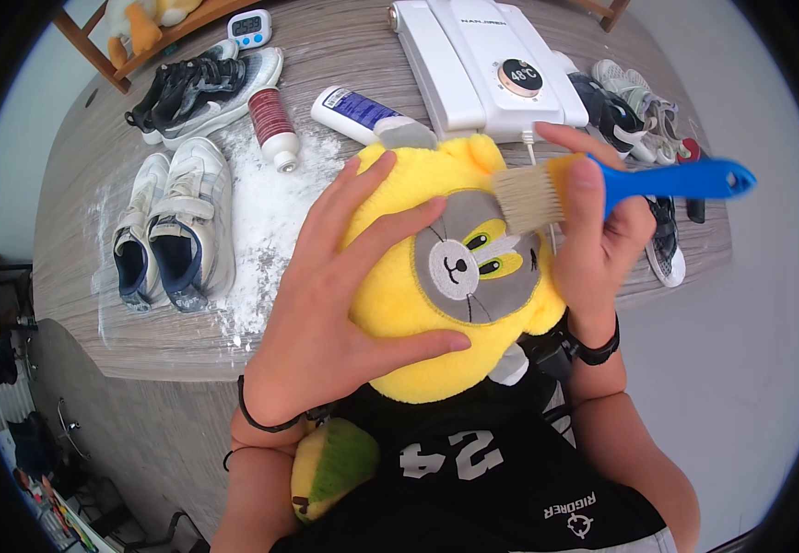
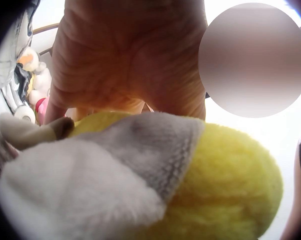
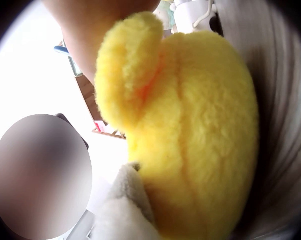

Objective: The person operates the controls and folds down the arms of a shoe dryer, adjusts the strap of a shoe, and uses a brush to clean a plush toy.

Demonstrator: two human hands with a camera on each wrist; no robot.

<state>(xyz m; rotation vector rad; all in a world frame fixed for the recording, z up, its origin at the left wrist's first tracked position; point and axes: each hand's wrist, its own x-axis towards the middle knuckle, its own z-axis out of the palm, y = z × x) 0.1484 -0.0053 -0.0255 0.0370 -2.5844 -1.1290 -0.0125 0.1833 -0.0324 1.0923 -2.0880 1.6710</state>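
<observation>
A yellow plush toy (image 1: pixel 390 369) with a grey cat face lies at the table's near edge, against the person's front. Spread over its head is the left hand (image 1: pixel 321 304), with thumb and fingers extended to either side of the face. The right hand (image 1: pixel 593 244) pinches a brush (image 1: pixel 676 182) with a blue handle and pale bristles. Those bristles overlap the edge of the grey face. In the left wrist view, the palm (image 2: pixel 125 60) arches over the plush's grey and white part (image 2: pixel 145 145). The right wrist view is filled by the plush's yellow side (image 3: pixel 205 125).
White powder (image 1: pixel 261 240) is scattered on the table around a red-and-white bottle (image 1: pixel 273 129). Behind the plush are a blue-labelled bottle (image 1: pixel 358 112) and a white appliance (image 1: pixel 473 69) reading 48°C. Pale shoes (image 1: pixel 178 230), dark shoes (image 1: pixel 197 88) and a timer (image 1: pixel 250 29) stand left; more shoes (image 1: pixel 634 111) stand right.
</observation>
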